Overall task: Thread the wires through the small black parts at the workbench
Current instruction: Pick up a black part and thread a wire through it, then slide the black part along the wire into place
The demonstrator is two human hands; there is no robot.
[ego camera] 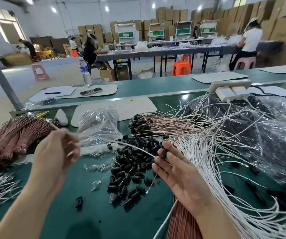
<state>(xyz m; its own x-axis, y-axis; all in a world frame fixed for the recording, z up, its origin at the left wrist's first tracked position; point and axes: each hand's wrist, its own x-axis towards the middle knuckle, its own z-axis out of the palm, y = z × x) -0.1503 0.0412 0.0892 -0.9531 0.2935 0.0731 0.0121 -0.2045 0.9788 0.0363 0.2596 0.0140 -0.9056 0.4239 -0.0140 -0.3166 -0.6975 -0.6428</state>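
Note:
My left hand (57,150) pinches a white wire (131,146) that runs from it across to my right hand (178,171). A small black part (163,153) sits between my right thumb and fingertips, with the wire's end at it. The other right fingers are spread, and a thin reddish wire (153,181) hangs below the palm. A heap of loose black parts (131,168) lies on the green bench (87,213) between my hands. Finished wires with black parts on them (139,125) lie behind the heap.
Bundles of copper-coloured wire (14,135) lie at the left, white wires (225,169) fan out at the right beside a plastic bag of black parts (268,135). A smaller bag (99,125), a power strip (230,87), a phone (91,91) and a water bottle (85,73) stand behind.

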